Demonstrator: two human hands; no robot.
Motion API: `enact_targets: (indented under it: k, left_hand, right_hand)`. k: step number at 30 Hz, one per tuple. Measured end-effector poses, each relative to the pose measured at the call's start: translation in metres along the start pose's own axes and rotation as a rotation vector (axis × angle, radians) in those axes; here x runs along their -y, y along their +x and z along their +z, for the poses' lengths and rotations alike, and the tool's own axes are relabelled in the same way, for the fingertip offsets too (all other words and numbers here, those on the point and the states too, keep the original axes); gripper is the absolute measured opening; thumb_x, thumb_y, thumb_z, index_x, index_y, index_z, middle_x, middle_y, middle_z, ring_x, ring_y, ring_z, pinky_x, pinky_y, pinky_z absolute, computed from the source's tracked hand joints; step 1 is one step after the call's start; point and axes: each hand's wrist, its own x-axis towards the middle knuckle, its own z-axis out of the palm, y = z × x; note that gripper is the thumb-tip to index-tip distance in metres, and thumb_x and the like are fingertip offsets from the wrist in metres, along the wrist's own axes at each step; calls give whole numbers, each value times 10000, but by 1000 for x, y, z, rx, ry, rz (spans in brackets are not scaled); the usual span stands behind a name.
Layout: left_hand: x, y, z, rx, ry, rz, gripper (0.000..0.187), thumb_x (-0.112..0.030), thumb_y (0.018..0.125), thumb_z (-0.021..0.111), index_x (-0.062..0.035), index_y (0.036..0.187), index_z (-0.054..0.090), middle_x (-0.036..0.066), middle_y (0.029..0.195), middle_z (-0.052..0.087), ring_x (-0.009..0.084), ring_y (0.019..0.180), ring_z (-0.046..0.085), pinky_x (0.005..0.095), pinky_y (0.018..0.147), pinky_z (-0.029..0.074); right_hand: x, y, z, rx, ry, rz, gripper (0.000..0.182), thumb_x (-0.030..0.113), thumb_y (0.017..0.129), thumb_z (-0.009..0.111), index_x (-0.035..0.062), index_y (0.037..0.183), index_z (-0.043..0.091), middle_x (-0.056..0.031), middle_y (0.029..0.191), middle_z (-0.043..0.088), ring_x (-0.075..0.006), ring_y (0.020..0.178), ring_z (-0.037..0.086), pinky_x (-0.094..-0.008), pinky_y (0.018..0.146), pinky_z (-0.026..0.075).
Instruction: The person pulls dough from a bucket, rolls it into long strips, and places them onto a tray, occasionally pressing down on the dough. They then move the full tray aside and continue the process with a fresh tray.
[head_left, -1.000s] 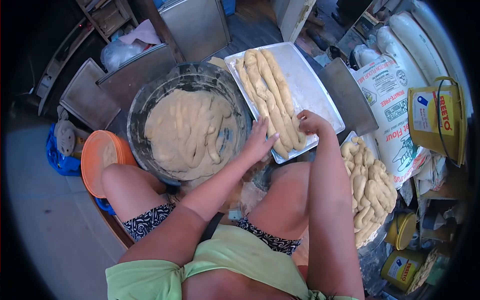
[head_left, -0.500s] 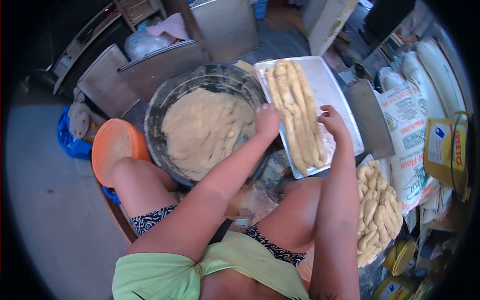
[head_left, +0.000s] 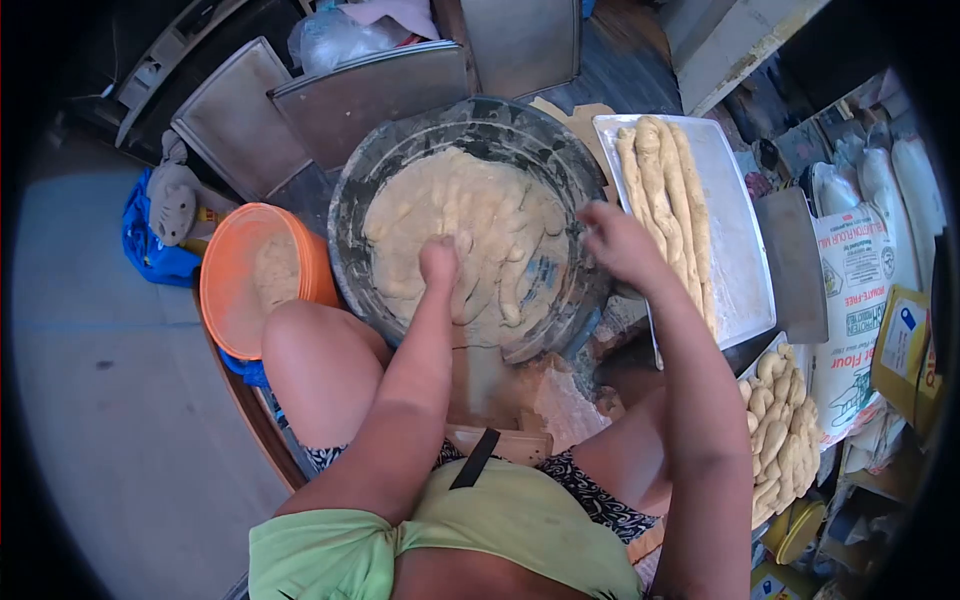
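Note:
My left hand (head_left: 440, 262) is down at the pale dough (head_left: 410, 225) in a big black basin (head_left: 350, 220), its fingers curled closed against the dough. Their tips are hidden in it. My right hand (head_left: 620, 243) hovers over the basin's right rim, fingers loosely apart with nothing visible in them. To its right, a metal baking tray (head_left: 740, 230) carries several long dough ropes (head_left: 655, 180) lying side by side; my right forearm covers their lower ends.
An orange bucket (head_left: 320, 265) with flour-like powder stands left of the basin. Twisted dough pieces (head_left: 780, 430) are piled at lower right, near a flour sack (head_left: 855, 300) and a yellow container (head_left: 905, 340). Flat metal trays (head_left: 375, 100) lean behind the basin.
My left hand has moved from the tray's left edge into the basin. My right hand has left the dough ropes for the basin rim. The view has shifted, moving the surroundings rightward.

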Motion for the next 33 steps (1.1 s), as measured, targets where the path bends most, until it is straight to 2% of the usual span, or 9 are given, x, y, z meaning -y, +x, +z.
enact_targets:
  k: [7, 10, 14, 16, 20, 23, 27, 31, 33]
  left_hand:
    - [79, 68, 70, -32, 8, -15, 598, -177, 707, 647, 30, 1237, 464, 206, 1255, 451, 359, 1142, 447, 382, 992, 352]
    - [102, 50, 127, -252, -33, 105, 582, -134, 676, 681, 22, 1193, 465, 244, 1231, 459, 351, 1165, 436, 379, 1000, 331]
    - [30, 33, 62, 47, 294, -160, 385, -230, 712, 678, -17, 1009, 558, 196, 1192, 488, 333, 1139, 456, 412, 928, 393]
    - [38, 55, 59, 103, -103, -426, 379, -255, 706, 679, -26, 991, 580, 181, 1085, 556, 340, 1031, 537, 422, 856, 445]
    - [56, 69, 63, 232, 234, -322, 370, -267, 697, 680, -14, 953, 593, 197, 974, 598, 358, 897, 595, 447, 787, 475]
    - [76, 67, 75, 43, 137, -96, 259, -182, 686, 650, 11, 846, 587, 149, 739, 601, 301, 712, 619, 402, 650, 492]
    - [49, 83, 36, 269, -604, -413, 137, -105, 705, 582, -1, 789, 553, 76, 678, 547, 163, 595, 550, 332, 516, 452]
    - [-1, 101, -10, 371, -859, -228, 102, -51, 742, 561, -31, 831, 514, 47, 724, 534, 126, 615, 535, 297, 519, 441]
    - [-34, 99, -33, 290, -979, -157, 149, -68, 763, 570, -33, 892, 504, 48, 771, 542, 125, 653, 538, 282, 550, 444]
  right_hand:
    - [-14, 74, 109, 359, 74, 73, 341, 179, 746, 591, 37, 1056, 575, -140, 919, 619, -290, 895, 599, -362, 783, 469]
    - [-31, 116, 155, 335, 223, 213, 338, 189, 757, 588, 38, 1059, 576, -125, 886, 624, -270, 869, 606, -337, 760, 470]
    - [-65, 141, 226, 126, 300, 245, 310, 166, 774, 560, 41, 1057, 585, -137, 866, 628, -261, 820, 617, -328, 751, 474]
    - [-59, 146, 237, 150, 256, 243, 316, 106, 767, 559, 28, 1073, 566, -83, 830, 596, -185, 787, 581, -295, 716, 466]
    - [-58, 161, 259, 180, 218, 192, 339, 97, 727, 555, 47, 1061, 576, -130, 913, 606, -244, 852, 597, -313, 762, 469]
    - [-49, 169, 265, 120, 163, 121, 404, 98, 694, 571, 99, 1098, 563, -161, 1074, 564, -280, 967, 563, -337, 834, 446]
    - [-20, 178, 274, 57, -96, -217, 521, 104, 690, 596, 181, 1196, 501, -132, 1322, 408, -276, 1201, 410, -401, 989, 319]
    - [-12, 205, 290, 90, -1, -174, 528, 103, 684, 610, 196, 1194, 509, -110, 1387, 339, -277, 1280, 305, -432, 1034, 231]
    - [-16, 242, 275, 93, 494, 85, 457, 119, 741, 587, 126, 1190, 502, -118, 1237, 477, -268, 1123, 469, -404, 920, 366]
